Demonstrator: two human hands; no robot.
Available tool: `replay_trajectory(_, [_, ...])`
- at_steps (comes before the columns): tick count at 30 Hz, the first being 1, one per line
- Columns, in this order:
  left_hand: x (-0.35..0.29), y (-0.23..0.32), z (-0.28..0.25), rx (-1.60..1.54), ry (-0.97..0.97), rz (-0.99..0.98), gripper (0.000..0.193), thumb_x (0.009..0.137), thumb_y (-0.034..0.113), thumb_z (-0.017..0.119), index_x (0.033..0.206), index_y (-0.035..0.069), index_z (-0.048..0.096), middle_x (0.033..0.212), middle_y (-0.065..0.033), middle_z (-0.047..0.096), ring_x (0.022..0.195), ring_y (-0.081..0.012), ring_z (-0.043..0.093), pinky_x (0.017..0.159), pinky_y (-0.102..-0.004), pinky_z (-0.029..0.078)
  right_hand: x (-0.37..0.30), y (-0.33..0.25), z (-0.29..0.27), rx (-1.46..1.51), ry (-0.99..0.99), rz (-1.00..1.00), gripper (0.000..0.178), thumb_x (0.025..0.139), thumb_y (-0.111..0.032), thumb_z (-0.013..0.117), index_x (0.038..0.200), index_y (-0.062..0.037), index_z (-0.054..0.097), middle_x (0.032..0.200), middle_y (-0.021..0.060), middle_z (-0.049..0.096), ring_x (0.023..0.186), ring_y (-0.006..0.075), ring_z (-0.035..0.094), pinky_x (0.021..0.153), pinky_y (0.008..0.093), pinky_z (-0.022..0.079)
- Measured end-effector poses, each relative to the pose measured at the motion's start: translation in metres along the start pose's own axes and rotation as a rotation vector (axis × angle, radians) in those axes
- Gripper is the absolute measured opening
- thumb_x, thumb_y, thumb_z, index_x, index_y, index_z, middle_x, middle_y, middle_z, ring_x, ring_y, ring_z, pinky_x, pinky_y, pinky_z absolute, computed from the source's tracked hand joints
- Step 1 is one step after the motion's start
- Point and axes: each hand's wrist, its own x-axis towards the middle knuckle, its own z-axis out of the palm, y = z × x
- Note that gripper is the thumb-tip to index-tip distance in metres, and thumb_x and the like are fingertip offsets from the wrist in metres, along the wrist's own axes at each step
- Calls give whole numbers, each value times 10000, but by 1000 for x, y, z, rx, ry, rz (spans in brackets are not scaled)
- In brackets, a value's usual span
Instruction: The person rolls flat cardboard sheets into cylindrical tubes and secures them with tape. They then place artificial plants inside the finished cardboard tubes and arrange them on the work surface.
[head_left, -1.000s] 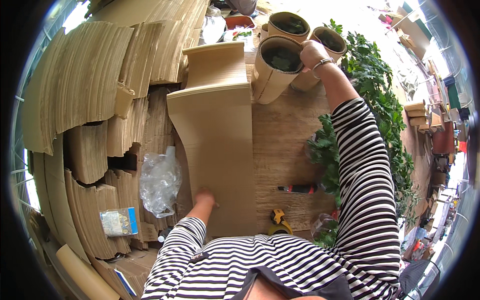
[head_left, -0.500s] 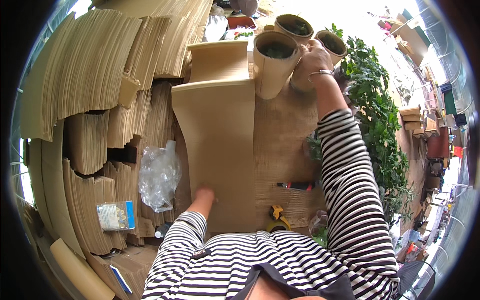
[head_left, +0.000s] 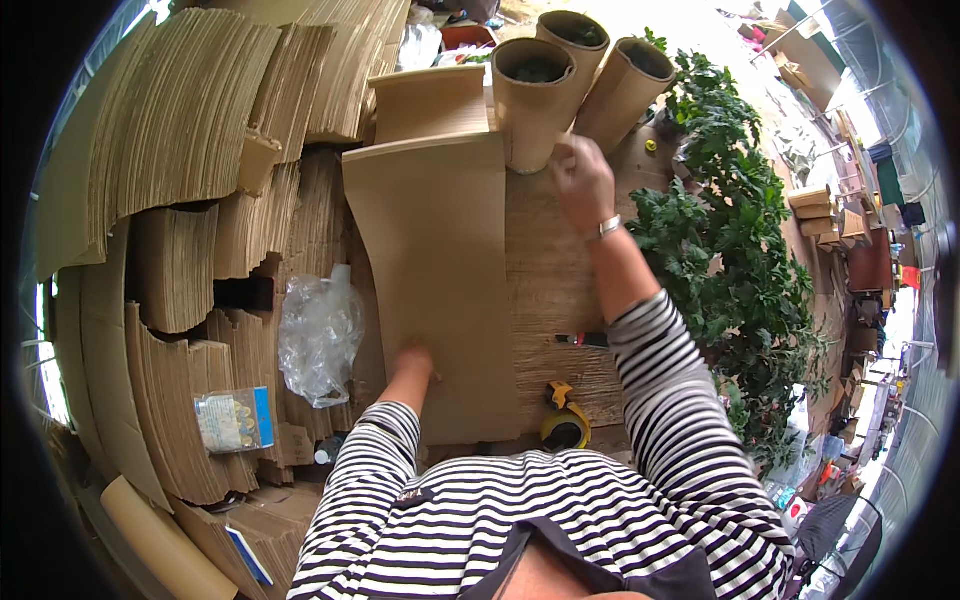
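A long brown cardboard sheet (head_left: 430, 215) lies in front of me on a wooden worktop, its far edge curling up. My left hand (head_left: 412, 362) rests on the near left part of this sheet; its fingers are blurred and hidden. Over the worktop right of the sheet is my right hand (head_left: 583, 178), fingers curled in. Whether anything is inside them is hidden. Just beyond it stand three cardboard tubes, a front left one (head_left: 530, 110), a back one (head_left: 574, 40) and a right one (head_left: 625, 90) that leans. Dark green leaves show inside their mouths.
Stacked cardboard sheets (head_left: 180, 110) fill the left side, with a clear plastic bag (head_left: 320, 335) beside them. Leafy plants (head_left: 735, 230) lie along the right. A yellow tape measure (head_left: 566, 420) and a red-and-black tool (head_left: 585, 340) lie near me. Another cardboard piece (head_left: 430, 105) lies farther back.
My right hand has let go of the right tube and drawn back toward me. That tube now leans rightward. My left hand stays on the cardboard sheet.
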Motion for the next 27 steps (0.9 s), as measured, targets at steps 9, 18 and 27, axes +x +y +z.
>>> replay_trajectory(9, [48, -11, 36, 81, 19, -22, 1052, 733, 631, 814, 1518, 56, 416, 1580, -170, 392, 1427, -336, 434, 1104, -461, 447, 125, 6, 22, -475, -567, 192, 308, 898, -393, 693, 1127, -192, 653, 1218, 72, 591, 1113, 311, 643, 925, 434, 529])
replay_trajectory(18, [10, 6, 3, -11, -59, -102, 1086, 713, 604, 844, 1533, 59, 386, 1602, -145, 368, 1447, -302, 413, 1136, -427, 424, 115, 61, -63, -340, -273, 180, 288, 850, -372, 740, 970, -110, 731, 1072, 109, 659, 1015, 335, 651, 877, 447, 516])
replay_trajectory(27, [69, -18, 50, 30, -18, -63, 1046, 796, 606, 767, 1569, 60, 323, 1648, -161, 270, 1518, -309, 279, 1216, -443, 276, 95, 91, -104, -416, -166, 179, 246, 779, -258, 824, 881, -67, 707, 913, 120, 658, 867, 332, 660, 773, 428, 530])
